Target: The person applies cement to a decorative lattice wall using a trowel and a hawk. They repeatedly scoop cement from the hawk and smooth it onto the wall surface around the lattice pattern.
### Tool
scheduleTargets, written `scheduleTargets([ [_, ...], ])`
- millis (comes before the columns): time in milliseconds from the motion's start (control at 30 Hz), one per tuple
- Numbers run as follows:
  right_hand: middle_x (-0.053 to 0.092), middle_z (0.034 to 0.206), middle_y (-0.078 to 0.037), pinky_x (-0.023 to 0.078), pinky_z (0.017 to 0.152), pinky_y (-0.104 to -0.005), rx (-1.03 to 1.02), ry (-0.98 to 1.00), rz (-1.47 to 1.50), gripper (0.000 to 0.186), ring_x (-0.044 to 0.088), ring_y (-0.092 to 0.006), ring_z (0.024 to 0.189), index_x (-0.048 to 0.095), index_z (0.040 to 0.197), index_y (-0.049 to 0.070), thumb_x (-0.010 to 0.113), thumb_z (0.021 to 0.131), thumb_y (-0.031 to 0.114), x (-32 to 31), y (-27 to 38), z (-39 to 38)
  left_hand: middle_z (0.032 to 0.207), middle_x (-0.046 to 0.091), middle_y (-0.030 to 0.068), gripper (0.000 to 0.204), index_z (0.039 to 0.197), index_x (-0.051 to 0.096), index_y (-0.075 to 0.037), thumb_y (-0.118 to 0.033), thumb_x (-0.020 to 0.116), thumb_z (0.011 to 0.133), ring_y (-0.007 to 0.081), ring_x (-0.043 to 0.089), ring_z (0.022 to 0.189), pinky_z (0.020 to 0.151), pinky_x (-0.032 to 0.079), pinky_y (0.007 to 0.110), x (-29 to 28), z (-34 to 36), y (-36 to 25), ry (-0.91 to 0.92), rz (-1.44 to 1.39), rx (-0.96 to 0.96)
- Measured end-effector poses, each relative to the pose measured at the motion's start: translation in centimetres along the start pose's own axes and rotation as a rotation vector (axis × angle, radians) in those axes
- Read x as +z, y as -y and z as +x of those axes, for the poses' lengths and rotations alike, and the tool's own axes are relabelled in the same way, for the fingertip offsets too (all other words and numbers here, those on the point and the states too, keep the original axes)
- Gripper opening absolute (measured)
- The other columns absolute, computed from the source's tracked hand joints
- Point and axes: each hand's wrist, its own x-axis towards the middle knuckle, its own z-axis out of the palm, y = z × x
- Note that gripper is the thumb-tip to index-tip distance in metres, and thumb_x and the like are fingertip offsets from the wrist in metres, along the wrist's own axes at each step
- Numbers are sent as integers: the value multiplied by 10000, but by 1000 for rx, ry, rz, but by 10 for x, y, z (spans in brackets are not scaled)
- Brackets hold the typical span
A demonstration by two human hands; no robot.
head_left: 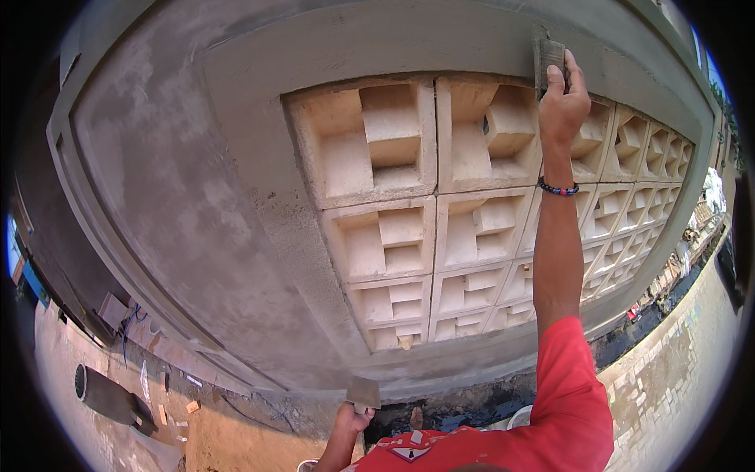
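Holding a greyish float [552, 55] in your right fingers [574, 72], against the plastered wall [472, 49].
Your left fingers [360, 418] grip a flat grey plate [363, 392] just above them; pale openwork blocks [338, 157] sit below-left of your right fingers. Your red shirt [574, 393] bears white print [410, 454].

The wall [157, 197] is matt grey cement plaster, mottled and fairly smooth on the left; the band [377, 51] at the far side is more evenly smooth, while the strip [291, 236] left of the openwork blocks [452, 190] turns grainy. Those look like dry, chalky masonry, slightly rough at the edges. The far float [553, 57] has a matt, wood-like grain; the near plate [363, 392] is dull, its material unclear. The shirt [578, 385] is matt cloth, the bracelet [558, 189] shiny beads, the ditch water [480, 413] glossy.
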Motion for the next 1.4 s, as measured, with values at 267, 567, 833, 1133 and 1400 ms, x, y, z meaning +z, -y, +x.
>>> scheduleTargets([
  [267, 605, 900, -180, 449, 733, -410, -234, 331, 250, 370, 562, -328, 835, 540, 1157, -59, 565, 803, 46, 124, 173, -126, 918, 629, -12, 228, 1027, 573, -188, -320, 426, 913, 169, 597, 752, 507, 446, 282, 1, -3, 8, 4, 16, 92],
  [567, 642, 1031, -173, 483, 815, -318, 82, 46, 281, 352, 624, -239, 902, 558, 1165, -58, 565, 848, 96, 68, 110, -39, 977, 614, 21, 255, 1058, 555, -157, -248, 357, 927, 176, 576, 800, 536, 435, 305, -35, -10, 11, -68, -102, 126],
  [833, 610, 992, -191, 462, 801, -404, -238, 85, 58, 365, 570, -363, 904, 543, 1156, -59, 566, 810, 54, 129, 149, -71, 973, 614, 27, 280, 1075, 547, -156, -222, 313, 936, 184, 578, 796, 534, 440, 313, -28, -14, 10, -70, -92, 117],
  [1133, 619, 1005, -225, 464, 831, -388, -98, 526, 543, 357, 594, -341, 931, 552, 1149, -74, 549, 829, 82, 142, 214, -136, 940, 614, 9, 243, 1047, 550, -165, -232, 345, 937, 168, 569, 763, 532, 423, 301, -5, -10, 7, -52, -89, 128],
  [1400, 627, 1057, -203, 482, 842, -363, -36, 0, 124, 366, 624, -308, 907, 553, 1164, -68, 565, 830, 78, 99, 118, -42, 937, 630, -5, 232, 1034, 570, -185, -262, 378, 928, 176, 598, 782, 518, 448, 289, -38, -18, 8, -38, -161, 114],
])
